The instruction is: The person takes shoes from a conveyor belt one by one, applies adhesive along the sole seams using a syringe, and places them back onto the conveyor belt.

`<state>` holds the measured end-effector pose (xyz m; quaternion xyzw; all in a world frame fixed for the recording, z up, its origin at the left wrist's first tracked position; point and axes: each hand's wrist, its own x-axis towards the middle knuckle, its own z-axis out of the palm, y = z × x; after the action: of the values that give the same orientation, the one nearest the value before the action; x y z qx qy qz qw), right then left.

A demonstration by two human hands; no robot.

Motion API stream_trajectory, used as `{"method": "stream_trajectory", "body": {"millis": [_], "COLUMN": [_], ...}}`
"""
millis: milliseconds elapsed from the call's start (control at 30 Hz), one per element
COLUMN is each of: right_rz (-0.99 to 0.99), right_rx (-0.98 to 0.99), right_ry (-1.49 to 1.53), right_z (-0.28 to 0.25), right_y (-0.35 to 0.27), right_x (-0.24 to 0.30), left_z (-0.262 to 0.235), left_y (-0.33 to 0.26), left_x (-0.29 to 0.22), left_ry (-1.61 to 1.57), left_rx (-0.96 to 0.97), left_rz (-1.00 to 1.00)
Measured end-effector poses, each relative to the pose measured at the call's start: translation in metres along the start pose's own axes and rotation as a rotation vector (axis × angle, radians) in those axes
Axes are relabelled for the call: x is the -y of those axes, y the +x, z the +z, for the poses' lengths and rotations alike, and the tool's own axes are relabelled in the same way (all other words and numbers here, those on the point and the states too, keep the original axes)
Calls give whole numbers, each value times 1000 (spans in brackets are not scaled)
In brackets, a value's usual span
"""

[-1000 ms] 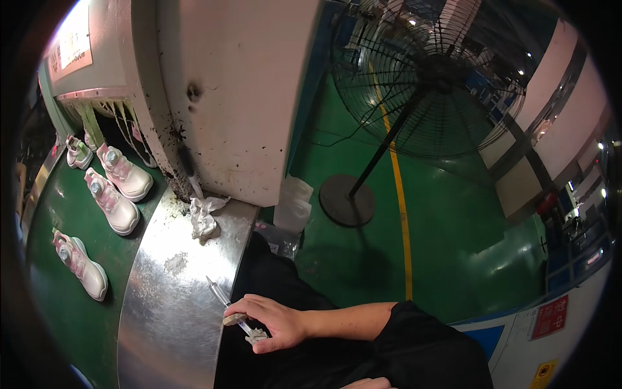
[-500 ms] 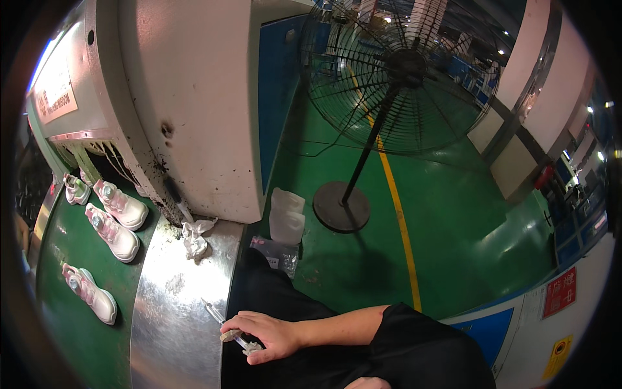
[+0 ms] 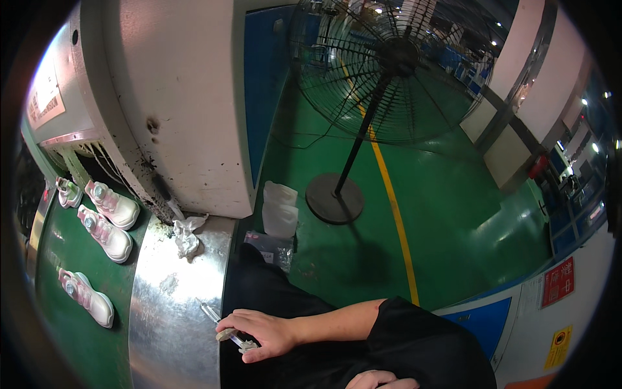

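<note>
My right hand (image 3: 265, 334) reaches in from the right, its fingers wrapped round a clear syringe (image 3: 210, 313). The syringe's narrow tip points up and left over the metal ledge (image 3: 175, 311), and a whitish, crusted end (image 3: 246, 348) shows near my thumb. Only the upper part of my left hand (image 3: 379, 379) comes in at the lower edge, over dark clothing; its fingers are mostly hidden. Left of the ledge, on a green surface, stand several white-and-pink shoes with round dials, the nearest shoe (image 3: 87, 298) apart from the others.
Crumpled white paper (image 3: 188, 236) and a dark-handled brush (image 3: 166, 194) lie against the pale machine housing (image 3: 181, 104). White plastic jugs (image 3: 280, 211) and a clear bag (image 3: 272, 251) sit on the floor beside a large pedestal fan (image 3: 334, 198). A white panel (image 3: 525, 324) stands at right.
The surroundings have shifted slightly left in the view. More of my left hand shows at the lower edge. My right hand keeps its hold on the syringe.
</note>
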<state>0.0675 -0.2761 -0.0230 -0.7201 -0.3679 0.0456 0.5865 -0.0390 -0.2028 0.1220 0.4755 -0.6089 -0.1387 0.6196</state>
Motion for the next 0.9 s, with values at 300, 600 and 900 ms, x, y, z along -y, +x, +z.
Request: {"method": "stream_trajectory", "body": {"millis": [300, 600, 900], "right_rz": [21, -2, -7], "right_rx": [0, -56, -73], "right_ry": [52, 39, 43], "right_z": [0, -7, -10], "right_y": [-4, -11, -16], "right_x": [0, 1, -5], "left_z": [-2, -9, -10], "left_y": [-9, -6, -6], "left_x": [16, 12, 17], "left_ry": [-128, 41, 56], "left_rx": [132, 348, 337], "left_rz": [-40, -177, -202]}}
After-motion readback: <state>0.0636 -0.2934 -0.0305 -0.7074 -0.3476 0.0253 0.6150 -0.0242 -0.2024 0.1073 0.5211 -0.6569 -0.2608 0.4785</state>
